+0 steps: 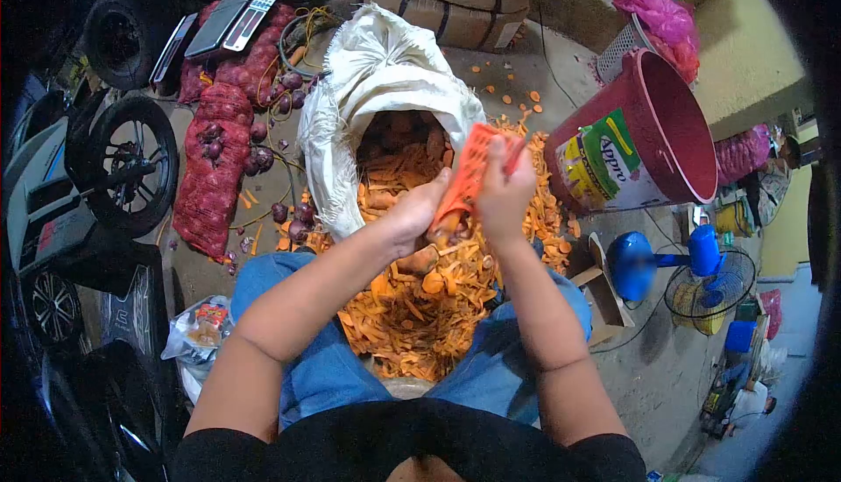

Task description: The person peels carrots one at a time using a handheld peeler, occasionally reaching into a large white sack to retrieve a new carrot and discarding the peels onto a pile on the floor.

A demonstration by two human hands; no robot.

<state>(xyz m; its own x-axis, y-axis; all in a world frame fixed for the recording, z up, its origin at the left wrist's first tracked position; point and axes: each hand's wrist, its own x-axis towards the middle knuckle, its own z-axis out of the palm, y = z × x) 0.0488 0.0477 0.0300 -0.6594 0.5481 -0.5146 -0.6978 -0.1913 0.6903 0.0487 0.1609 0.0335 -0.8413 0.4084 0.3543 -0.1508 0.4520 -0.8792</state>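
Over the mouth of a white woven sack (pixel 337 158), my two hands meet at an orange-red perforated plastic piece (pixel 469 166), perhaps a slicer or grater. My right hand (pixel 508 188) is closed round its right side, thumb lying along the top. At its left edge my left hand (pixel 420 210) is closed, with the fingers partly hidden beneath it. An orange piece, seemingly carrot (pixel 450 222), shows at the lower end. Carrots sit in the dark sack opening. Below my hands, between my knees, lies a heap of orange peelings (pixel 394 333).
A maroon bucket (pixel 578 140) stands to the right. Red net bags of onions (pixel 210 184) and a scale (pixel 223 22) are at left, beside a motorbike (pixel 131 166). A blue fan (pixel 705 254) and a cardboard box (pixel 604 294) are at right. Carrot slices litter the floor.
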